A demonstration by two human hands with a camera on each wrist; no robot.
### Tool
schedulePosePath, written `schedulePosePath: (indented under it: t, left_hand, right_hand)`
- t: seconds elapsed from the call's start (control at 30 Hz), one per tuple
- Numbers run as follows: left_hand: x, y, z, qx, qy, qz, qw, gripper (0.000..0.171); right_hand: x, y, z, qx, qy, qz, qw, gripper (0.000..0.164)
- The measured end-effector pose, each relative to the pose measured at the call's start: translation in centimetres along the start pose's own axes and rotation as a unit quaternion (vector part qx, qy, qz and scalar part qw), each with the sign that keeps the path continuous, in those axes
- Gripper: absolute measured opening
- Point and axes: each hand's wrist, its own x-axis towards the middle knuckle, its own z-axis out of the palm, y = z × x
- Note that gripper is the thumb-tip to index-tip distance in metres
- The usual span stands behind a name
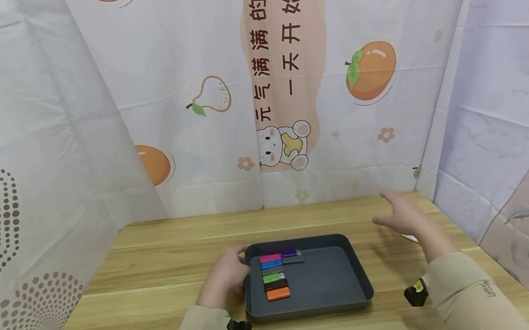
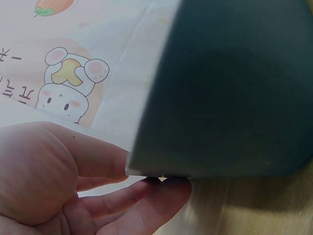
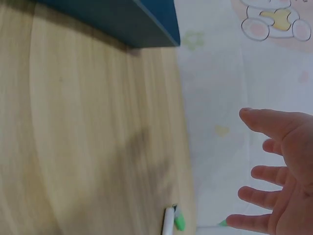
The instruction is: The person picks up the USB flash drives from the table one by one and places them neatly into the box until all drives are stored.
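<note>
A dark grey rectangular tray (image 1: pixel 328 277) holds several small lighters grouped toward its left side: pink, blue and purple ones at the back, then a green lighter (image 1: pixel 272 278), a black one and an orange lighter (image 1: pixel 278 293) in front. My left hand (image 1: pixel 227 269) pinches the tray's left wall, thumb on one side and fingers on the other, as the left wrist view shows. To the right of the tray, my right hand (image 1: pixel 406 218) hovers over the table with fingers spread and nothing held.
Beneath the right hand lies a white object (image 1: pixel 409 238), mostly hidden in the head view. The right wrist view shows a slim white item (image 3: pixel 168 221) beside a small green one (image 3: pixel 179 220). Printed curtains (image 1: pixel 189 160) hang behind and beside the wooden table (image 1: pixel 111 321).
</note>
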Motion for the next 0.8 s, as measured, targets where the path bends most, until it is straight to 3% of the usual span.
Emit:
schedulePosePath:
  t: [0.23,0.47,0.8]
  left_hand:
    - [0.1,0.0,0.0,0.000,0.001,-0.005,1.0000,0.057]
    - [0.0,0.0,-0.1,-0.003,-0.001,-0.003,1.0000,0.055]
    - [-0.1,0.1,-0.1,-0.011,-0.006,-0.007,0.9999,0.056]
  right_hand:
    - [-0.7,1.9,0.2,-0.025,-0.024,0.021,0.999,0.072]
    - [-1.5,3.4,0.8,-0.036,-0.069,0.059,0.995,0.072]
    - [-2.4,4.1,1.3,-0.065,-0.090,0.063,0.992,0.067]
